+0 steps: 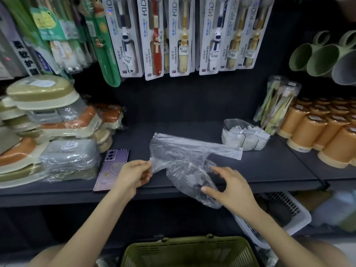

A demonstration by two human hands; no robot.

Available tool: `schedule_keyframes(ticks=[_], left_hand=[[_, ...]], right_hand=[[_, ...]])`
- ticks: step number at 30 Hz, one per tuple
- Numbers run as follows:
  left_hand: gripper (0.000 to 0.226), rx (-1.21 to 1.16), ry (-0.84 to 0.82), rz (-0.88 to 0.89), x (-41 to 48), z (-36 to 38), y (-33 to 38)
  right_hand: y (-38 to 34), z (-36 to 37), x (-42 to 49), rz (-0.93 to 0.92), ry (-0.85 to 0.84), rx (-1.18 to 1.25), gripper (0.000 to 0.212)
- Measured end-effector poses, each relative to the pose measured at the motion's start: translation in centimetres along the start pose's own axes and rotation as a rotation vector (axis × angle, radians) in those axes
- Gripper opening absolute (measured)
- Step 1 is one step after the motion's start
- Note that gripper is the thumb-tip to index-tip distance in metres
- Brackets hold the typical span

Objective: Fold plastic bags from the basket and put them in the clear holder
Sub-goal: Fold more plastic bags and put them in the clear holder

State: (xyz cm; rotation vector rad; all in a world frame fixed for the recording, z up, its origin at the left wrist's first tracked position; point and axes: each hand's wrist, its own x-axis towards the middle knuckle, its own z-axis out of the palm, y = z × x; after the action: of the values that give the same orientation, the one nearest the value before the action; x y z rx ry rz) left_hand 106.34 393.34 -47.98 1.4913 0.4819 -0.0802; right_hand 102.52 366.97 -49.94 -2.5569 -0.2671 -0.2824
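A clear plastic bag (185, 157) lies crumpled on the dark shelf (269, 166), one handle strip stretched toward the right. My left hand (133, 174) pinches the bag's left edge between thumb and fingers. My right hand (229, 187) rests on the bag's lower right part with its fingers spread and bent, near the shelf's front edge. The clear holder (242, 135) stands at the back right of the shelf with several folded white bags inside. The green basket (188, 251) sits below, at the bottom of the view.
A purple phone (111, 166) lies left of my left hand. Wrapped soap boxes (48, 135) are stacked at the left, orange cups (323, 132) at the right, toothbrush packs (173, 35) hang above. A white basket (279, 218) sits under the shelf at right.
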Motion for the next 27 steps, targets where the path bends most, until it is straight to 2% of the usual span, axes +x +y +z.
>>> schedule_keyframes(ticks=[2,3,6,11,15,18,21,24,27], left_hand=[[0.024,-0.019,0.033,0.01,0.3,0.1,-0.2],[0.024,-0.02,0.048,0.01,0.4,0.3,-0.2],[0.023,-0.036,0.097,0.015,0.7,0.1,-0.2],[0.026,-0.039,0.188,0.032,1.8,-1.9,0.6],[0.031,0.001,0.194,0.018,2.4,-3.3,0.8],[0.036,0.043,0.157,0.021,2.0,-3.4,0.3],[0.033,0.027,0.167,0.005,1.6,-3.3,-0.4],[0.027,-0.026,0.177,-0.002,0.8,-2.9,-1.0],[0.023,-0.08,0.181,0.021,0.0,-2.6,-1.4]], right_hand=[[0.5,0.8,-1.3,-0.06,0.161,-0.207,0.06],[0.9,1.2,-1.8,-0.078,0.222,-0.238,0.051],[1.3,1.5,-2.5,-0.018,0.257,-0.124,0.016],[2.1,-1.2,-1.5,0.175,0.077,0.2,0.015],[2.3,-3.3,-0.4,0.257,0.07,0.489,0.009],[1.8,-4.3,-0.1,0.346,0.109,0.851,0.009],[1.5,-4.3,-0.2,0.523,0.069,1.147,0.015],[1.7,-3.8,-0.4,0.701,0.056,1.266,0.016],[1.8,-3.3,-0.5,0.78,0.07,1.279,0.018]])
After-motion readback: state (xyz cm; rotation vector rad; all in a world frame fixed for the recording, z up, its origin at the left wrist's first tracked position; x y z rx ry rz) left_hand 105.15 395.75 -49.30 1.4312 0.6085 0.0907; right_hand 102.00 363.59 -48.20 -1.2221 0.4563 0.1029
